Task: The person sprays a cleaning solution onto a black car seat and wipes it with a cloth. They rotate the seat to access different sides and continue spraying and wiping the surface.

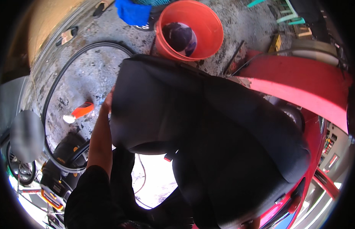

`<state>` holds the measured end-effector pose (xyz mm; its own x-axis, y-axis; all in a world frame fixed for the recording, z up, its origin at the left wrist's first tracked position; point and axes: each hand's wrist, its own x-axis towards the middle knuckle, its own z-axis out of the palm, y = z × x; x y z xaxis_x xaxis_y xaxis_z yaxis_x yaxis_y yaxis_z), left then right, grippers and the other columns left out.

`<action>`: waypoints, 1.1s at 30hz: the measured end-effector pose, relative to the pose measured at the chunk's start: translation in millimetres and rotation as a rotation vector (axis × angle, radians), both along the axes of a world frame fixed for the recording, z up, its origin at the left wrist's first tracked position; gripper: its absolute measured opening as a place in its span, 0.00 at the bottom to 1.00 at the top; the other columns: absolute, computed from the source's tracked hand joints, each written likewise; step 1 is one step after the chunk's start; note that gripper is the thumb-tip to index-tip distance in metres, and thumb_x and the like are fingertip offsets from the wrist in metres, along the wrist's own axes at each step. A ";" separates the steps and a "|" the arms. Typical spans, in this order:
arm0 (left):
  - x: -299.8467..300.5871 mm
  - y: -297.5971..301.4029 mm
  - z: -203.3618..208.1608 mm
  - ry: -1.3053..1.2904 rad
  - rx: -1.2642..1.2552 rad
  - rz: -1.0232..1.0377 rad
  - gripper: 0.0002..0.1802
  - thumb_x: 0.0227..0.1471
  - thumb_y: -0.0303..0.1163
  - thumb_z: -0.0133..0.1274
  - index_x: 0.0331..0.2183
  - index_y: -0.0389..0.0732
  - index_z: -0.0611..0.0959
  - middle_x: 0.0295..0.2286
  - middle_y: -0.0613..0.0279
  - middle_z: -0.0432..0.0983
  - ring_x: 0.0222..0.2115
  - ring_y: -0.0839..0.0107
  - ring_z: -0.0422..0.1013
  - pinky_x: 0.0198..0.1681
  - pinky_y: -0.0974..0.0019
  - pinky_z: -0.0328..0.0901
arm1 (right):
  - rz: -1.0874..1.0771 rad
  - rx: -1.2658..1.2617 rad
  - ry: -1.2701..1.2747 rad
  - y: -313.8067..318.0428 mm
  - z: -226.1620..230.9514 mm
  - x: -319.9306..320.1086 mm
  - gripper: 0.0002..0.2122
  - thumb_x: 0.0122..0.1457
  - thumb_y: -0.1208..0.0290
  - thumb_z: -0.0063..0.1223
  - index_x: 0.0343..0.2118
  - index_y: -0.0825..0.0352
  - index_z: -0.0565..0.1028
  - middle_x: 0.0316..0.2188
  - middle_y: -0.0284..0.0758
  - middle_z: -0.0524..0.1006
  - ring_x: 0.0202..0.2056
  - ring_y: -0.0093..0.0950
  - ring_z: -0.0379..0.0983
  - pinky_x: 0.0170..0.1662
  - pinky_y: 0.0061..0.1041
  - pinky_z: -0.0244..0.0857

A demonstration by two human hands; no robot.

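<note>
A large black car seat (158, 103) fills the middle of the view, tilted, with its smooth dark panels toward me. My left hand (109, 100) holds the seat's left edge; its fingers go out of sight behind that edge. My left arm, in a black sleeve, reaches up to it from the lower edge. Near the bottom, under the seat's lower right part, a small patch of skin (255, 223) shows, perhaps my right hand. The seat covers the rest of it, so its fingers cannot be made out.
A red-orange bucket (211, 28) with dark cloth inside stands beyond the seat. Left lie a black hose (51, 91), an orange bottle (82, 110) and a black vacuum cleaner (57, 183). A red car panel (299, 76) is at right, a blue cloth (132, 12) far left.
</note>
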<state>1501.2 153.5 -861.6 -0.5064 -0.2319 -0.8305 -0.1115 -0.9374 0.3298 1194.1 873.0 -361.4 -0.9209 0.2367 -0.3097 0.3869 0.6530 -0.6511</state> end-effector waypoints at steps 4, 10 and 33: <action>40.5 -7.9 -20.5 0.497 -0.148 0.092 0.29 0.77 0.47 0.36 0.62 0.35 0.73 0.55 0.54 0.78 0.53 0.64 0.76 0.55 0.60 0.75 | -0.006 0.046 0.019 14.7 -3.7 -24.7 0.36 0.76 0.41 0.39 0.73 0.68 0.60 0.67 0.43 0.69 0.66 0.38 0.67 0.66 0.37 0.63; 3.7 91.4 79.7 0.200 -0.461 0.177 0.33 0.76 0.52 0.35 0.64 0.34 0.71 0.57 0.49 0.76 0.55 0.57 0.75 0.61 0.56 0.71 | -0.065 0.113 0.100 85.2 17.0 -51.6 0.36 0.76 0.41 0.39 0.73 0.68 0.59 0.67 0.44 0.68 0.66 0.38 0.66 0.67 0.37 0.61; -194.0 321.2 4.2 -0.138 -0.390 -0.012 0.36 0.77 0.54 0.34 0.71 0.38 0.65 0.63 0.58 0.71 0.62 0.64 0.68 0.68 0.61 0.61 | -0.125 0.250 0.145 259.0 89.0 -109.7 0.36 0.76 0.42 0.37 0.73 0.70 0.59 0.70 0.45 0.64 0.69 0.37 0.62 0.72 0.38 0.55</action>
<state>1307.2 474.7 -857.3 -0.4008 -0.5378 -0.7417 -0.1898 -0.7433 0.6415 1084.3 1132.0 -272.4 -0.9100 0.4034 -0.0957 0.3895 0.7527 -0.5307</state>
